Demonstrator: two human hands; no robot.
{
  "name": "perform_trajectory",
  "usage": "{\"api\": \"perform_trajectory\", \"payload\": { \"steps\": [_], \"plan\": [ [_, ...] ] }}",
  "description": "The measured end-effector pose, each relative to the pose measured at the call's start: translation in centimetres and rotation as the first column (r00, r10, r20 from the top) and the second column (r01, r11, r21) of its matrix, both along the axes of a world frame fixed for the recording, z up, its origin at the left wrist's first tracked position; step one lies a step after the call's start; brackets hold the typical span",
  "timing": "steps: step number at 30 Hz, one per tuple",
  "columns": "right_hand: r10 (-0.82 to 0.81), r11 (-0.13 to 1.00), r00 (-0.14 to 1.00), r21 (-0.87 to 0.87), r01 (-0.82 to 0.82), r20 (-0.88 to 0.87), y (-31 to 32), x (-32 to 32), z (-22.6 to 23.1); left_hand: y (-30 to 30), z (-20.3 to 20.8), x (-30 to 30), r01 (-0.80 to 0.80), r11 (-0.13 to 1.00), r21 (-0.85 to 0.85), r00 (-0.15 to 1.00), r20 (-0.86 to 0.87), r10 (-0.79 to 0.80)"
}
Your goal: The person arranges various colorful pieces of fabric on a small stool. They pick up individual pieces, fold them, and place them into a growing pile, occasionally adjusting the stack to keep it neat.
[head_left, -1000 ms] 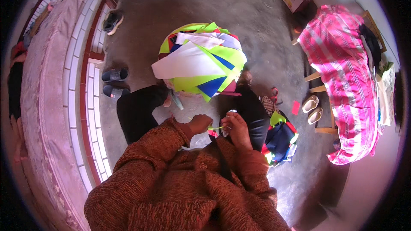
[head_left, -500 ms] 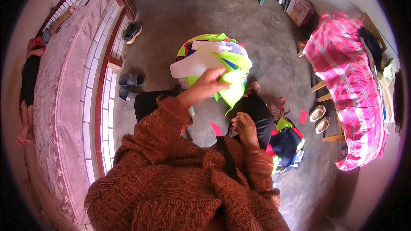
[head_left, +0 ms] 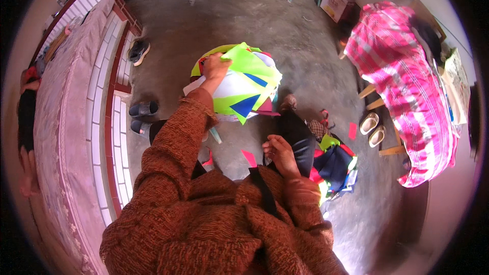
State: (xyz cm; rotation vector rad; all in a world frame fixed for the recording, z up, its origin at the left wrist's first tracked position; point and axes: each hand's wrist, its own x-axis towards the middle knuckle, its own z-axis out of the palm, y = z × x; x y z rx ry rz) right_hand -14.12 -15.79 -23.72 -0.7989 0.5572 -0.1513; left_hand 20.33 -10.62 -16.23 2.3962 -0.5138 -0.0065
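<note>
A heap of cloth pieces [head_left: 224, 89] in neon yellow-green, white, blue and red rises in front of me; a pale stool leg [head_left: 215, 135] shows beneath it. At the heap's upper left, my left hand [head_left: 216, 69] has its fingers closed on a neon yellow-green cloth [head_left: 242, 60] spread over the top. Close to my lap, above my dark-trousered right leg [head_left: 291, 131], my right hand [head_left: 283, 156] is curled with thumb and fingers together. Whatever lies in it is hidden. A second bundle of cloth [head_left: 333, 168], navy, red and neon, rests on the floor at my right.
Left is a bed [head_left: 76, 122] beside a tiled ledge, with a person [head_left: 28, 112] past it. Dark slippers [head_left: 143, 109] and a shoe [head_left: 138, 52] lie nearby. Right are pale shoes [head_left: 373, 130] and a pink checked cloth [head_left: 397, 86] over wooden furniture. Red scraps [head_left: 248, 158] dot the floor.
My left hand has moved forward and left, and the neon cloth that hung toward me now lies across the heap. A small metallic thing seen in my right hand no longer shows clearly.
</note>
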Motion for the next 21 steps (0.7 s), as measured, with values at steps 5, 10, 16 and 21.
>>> {"api": "perform_trajectory", "payload": {
  "steps": [5,10,16,21],
  "plan": [
    [0.011,1.000,1.000,-0.005,-0.011,-0.006,0.1,0.4,-1.1,3.1,-2.7,2.8,-0.072,0.996,0.045,0.989,0.130,0.065],
    [-0.006,0.999,0.999,-0.047,0.004,-0.039,0.2,0.1,-0.2,2.4,0.3,-3.0,0.101,0.983,0.153,0.813,0.557,-0.170],
    [-0.008,1.000,1.000,-0.027,0.009,0.026,0.1,-0.2,-0.4,1.6,-3.1,-6.0,0.303,0.837,0.456,0.790,0.372,-0.488],
    [-0.067,0.998,0.992,0.014,0.066,0.104,0.0,-1.1,0.5,1.3,-3.4,-5.8,0.298,0.829,0.474,0.768,0.396,-0.503]
  ]
}}
